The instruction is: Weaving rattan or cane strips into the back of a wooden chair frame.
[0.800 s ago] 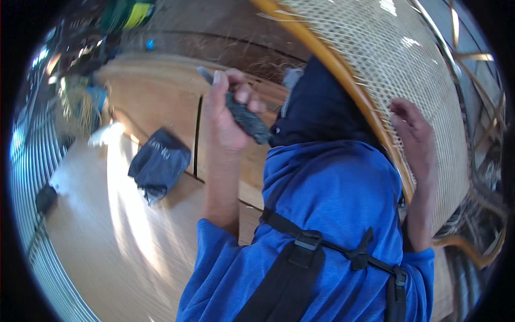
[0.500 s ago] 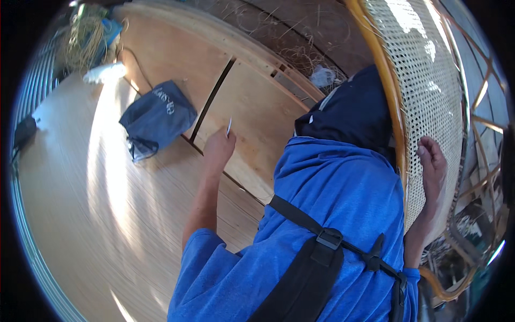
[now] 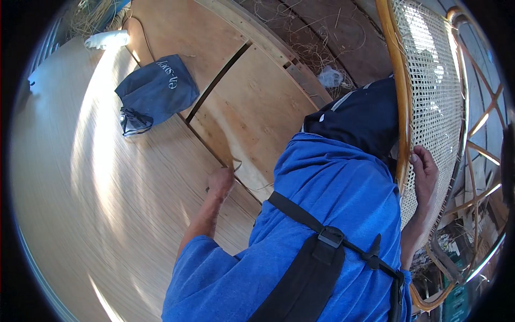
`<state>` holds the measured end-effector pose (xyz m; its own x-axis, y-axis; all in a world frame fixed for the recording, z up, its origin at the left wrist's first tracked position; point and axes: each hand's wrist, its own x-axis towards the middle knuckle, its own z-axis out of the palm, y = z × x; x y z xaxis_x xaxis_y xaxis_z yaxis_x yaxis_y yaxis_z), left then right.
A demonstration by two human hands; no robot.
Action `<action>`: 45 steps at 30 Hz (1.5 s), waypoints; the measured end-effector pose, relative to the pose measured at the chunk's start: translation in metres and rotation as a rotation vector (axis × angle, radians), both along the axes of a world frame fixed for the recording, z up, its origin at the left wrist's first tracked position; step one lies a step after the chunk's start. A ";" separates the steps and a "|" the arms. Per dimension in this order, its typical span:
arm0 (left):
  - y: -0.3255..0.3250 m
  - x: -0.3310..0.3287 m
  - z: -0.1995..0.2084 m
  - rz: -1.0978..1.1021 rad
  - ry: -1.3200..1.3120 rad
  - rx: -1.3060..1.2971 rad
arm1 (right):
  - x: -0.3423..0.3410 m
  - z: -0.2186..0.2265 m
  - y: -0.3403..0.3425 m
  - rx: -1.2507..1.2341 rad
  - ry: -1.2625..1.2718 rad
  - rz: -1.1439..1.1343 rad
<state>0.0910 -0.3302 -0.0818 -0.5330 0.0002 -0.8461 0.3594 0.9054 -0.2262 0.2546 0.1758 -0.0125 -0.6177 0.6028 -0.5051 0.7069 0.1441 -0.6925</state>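
Observation:
My left hand (image 3: 221,183) is closed in a fist over the wood-grain board. A thin, pale curved piece sticks out past its fingers and a small dark end shows at the other side, perhaps a small knife; its kind is not clear. On my right, a woven cane panel (image 3: 432,112) in a bent rattan frame (image 3: 403,102) stands upright against my side. My right hand (image 3: 425,174) rests on the weave close to the frame, fingers curled and thumb pressed in. Whatever those fingertips pinch is hidden.
A dark drawstring bag (image 3: 158,91) lies on the plywood beside a dark gap. Beyond it are a white roll-like object (image 3: 107,39) and a bundle of fibre strands (image 3: 88,21). Cane scraps and a clear plastic bag (image 3: 330,78) litter the floor ahead. Rattan poles (image 3: 480,115) stand at right.
My left hand has drawn back toward me, off the plywood and over the wood-grain board. My right hand stays at the cane panel, slightly nearer the frame. The view has shifted a little.

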 end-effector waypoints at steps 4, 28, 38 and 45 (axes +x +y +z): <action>0.003 -0.017 0.007 0.040 0.110 0.087 | 0.003 0.001 -0.001 -0.005 0.005 -0.040; 0.395 0.045 0.116 -0.274 -0.418 1.184 | 0.026 0.010 -0.057 -0.635 0.849 -0.707; 0.441 0.065 0.114 -0.568 -0.694 0.817 | 0.120 -0.023 -0.024 0.052 0.475 -1.150; 0.442 0.051 0.107 -0.276 -0.932 0.642 | 0.185 -0.032 -0.015 -0.249 0.956 -1.301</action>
